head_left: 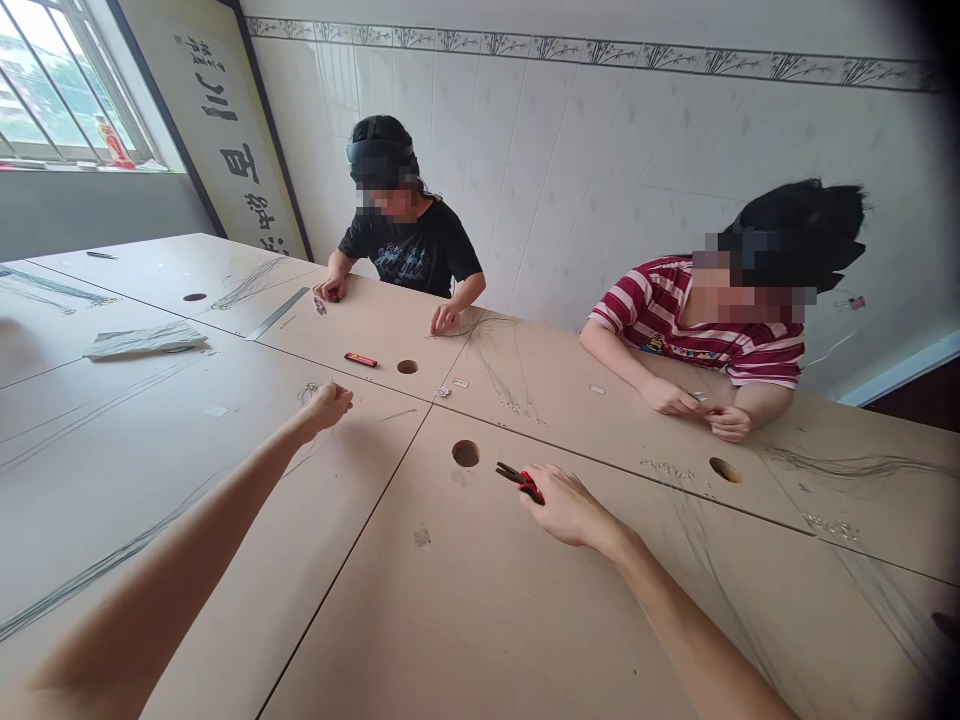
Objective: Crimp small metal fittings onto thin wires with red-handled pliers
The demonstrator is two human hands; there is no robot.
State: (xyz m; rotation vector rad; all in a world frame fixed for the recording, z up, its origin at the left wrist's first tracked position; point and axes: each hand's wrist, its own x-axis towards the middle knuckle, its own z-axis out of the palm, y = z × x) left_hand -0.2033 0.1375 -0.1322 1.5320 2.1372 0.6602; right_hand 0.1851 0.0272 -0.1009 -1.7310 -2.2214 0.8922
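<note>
My right hand (564,503) is wrapped round a pair of pliers (517,478) with red handles and dark jaws. The jaws point left, beside a round hole (465,454) in the tabletop, and look slightly parted. Further left, my left hand (330,408) is closed in a pinch over the table. Whatever its fingertips hold is too small to make out. Touching or just beyond those fingers is a small cluster of shiny rings or beads (307,391). A thin chain-like piece (398,414) lies to the right of that hand.
Across the joined tables (450,600) two people work with small pieces. A red and black marker-like object (361,360), a metal ruler (279,313) and a folded white cloth (146,340) lie beyond my left hand. Thin wire bundles (105,560) spread at both sides.
</note>
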